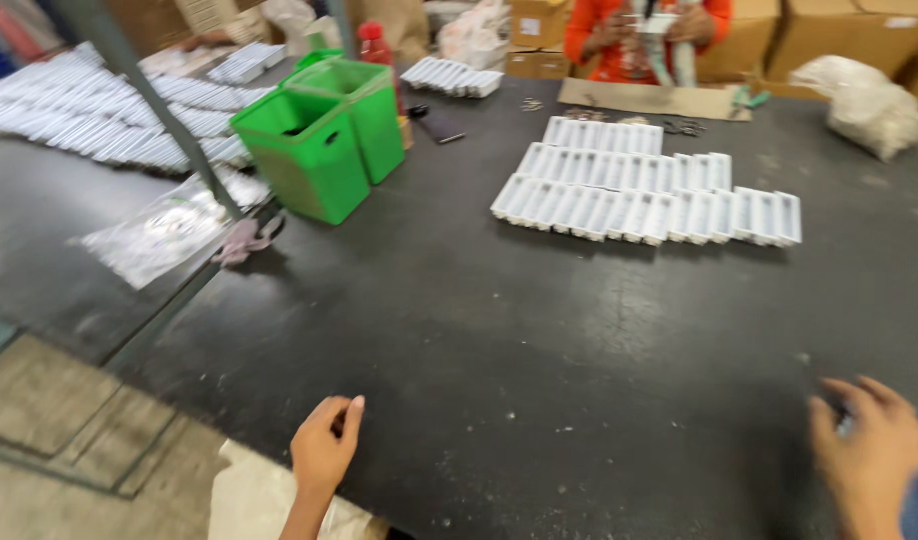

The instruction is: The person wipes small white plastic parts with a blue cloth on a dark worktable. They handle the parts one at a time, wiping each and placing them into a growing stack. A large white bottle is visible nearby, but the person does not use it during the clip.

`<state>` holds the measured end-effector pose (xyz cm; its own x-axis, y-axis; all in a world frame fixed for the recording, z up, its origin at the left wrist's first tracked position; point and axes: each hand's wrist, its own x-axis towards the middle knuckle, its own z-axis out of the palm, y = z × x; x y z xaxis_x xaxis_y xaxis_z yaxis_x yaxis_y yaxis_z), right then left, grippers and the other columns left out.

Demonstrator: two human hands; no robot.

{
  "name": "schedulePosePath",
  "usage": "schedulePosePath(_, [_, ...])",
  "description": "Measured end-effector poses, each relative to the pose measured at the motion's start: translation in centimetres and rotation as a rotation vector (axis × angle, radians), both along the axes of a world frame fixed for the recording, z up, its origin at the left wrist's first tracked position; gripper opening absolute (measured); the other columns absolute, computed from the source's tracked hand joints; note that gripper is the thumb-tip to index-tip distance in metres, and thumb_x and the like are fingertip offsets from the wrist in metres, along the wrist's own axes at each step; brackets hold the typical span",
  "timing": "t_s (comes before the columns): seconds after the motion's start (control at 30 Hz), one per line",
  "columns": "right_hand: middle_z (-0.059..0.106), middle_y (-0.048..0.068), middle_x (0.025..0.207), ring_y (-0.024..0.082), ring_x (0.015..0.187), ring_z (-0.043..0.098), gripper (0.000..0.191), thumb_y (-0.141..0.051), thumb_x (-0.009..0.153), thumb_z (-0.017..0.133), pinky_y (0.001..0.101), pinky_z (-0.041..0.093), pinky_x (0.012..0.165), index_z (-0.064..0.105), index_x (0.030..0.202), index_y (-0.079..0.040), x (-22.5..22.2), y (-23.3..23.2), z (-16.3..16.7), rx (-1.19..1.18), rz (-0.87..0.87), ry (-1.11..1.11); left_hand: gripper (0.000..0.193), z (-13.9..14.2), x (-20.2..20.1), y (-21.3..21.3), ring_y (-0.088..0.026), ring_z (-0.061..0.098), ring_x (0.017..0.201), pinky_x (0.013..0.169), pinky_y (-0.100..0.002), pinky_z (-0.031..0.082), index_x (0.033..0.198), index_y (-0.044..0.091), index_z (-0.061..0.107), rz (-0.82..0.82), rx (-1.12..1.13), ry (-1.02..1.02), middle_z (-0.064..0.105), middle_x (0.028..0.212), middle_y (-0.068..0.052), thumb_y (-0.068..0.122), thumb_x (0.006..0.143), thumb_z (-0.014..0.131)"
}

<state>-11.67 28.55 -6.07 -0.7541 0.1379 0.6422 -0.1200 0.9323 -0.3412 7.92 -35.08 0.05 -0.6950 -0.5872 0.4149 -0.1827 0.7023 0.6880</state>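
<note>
I am resting my left hand (324, 450), loosely curled and empty, on the dark worktop (539, 340) edge; my right hand (869, 455) is hovering open, empty; white trays (644, 195) are lying well apart, lined up in rows.

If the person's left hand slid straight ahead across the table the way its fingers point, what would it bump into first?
Probably nothing soon: the left hand points up across bare dark tabletop. Further on, it might reach the rows of white plastic trays, though depth is unclear.
</note>
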Motion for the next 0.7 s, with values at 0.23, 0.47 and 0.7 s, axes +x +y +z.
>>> schedulePosePath(0.23, [0.067,0.010,0.131,0.030,0.121,0.062,0.022,-0.024,0.093,0.071,0.0422,0.048,0.109,0.075,0.113,-0.017,1.7,-4.4,3.9,-0.062,0.105,-0.037,0.025,-1.9,-0.5,-0.6,-0.018,0.060,0.053,0.057,-0.032,0.048,0.081,0.008,0.070,0.029,-0.007,-0.004,0.063,0.068,-0.005,0.031,0.090,0.072])
schedulePosePath(0.47, [0.069,0.007,0.134,0.026,0.099,0.068,0.025,-0.023,0.091,0.070,0.0377,0.055,0.088,0.077,0.115,-0.016,1.7,-5.6,4.9,-0.162,0.101,-0.213,0.023,-3.7,-1.0,-1.8,-0.016,0.061,0.051,0.055,-0.031,0.048,0.081,0.009,0.072,0.028,-0.022,-0.041,0.065,0.068,-0.002,0.031,0.089,0.073])
schedulePosePath(0.7, [0.070,0.009,0.126,0.030,0.114,0.066,0.023,-0.021,0.090,0.068,0.0385,0.053,0.093,0.076,0.110,-0.012,4.1,-9.2,6.3,-0.184,0.248,-0.255,0.016,-7.1,-1.7,-4.9,-0.015,0.061,0.050,0.051,-0.028,0.048,0.083,0.009,0.073,-0.102,-0.012,-0.118,0.067,0.066,-0.005,0.025,0.088,0.073])
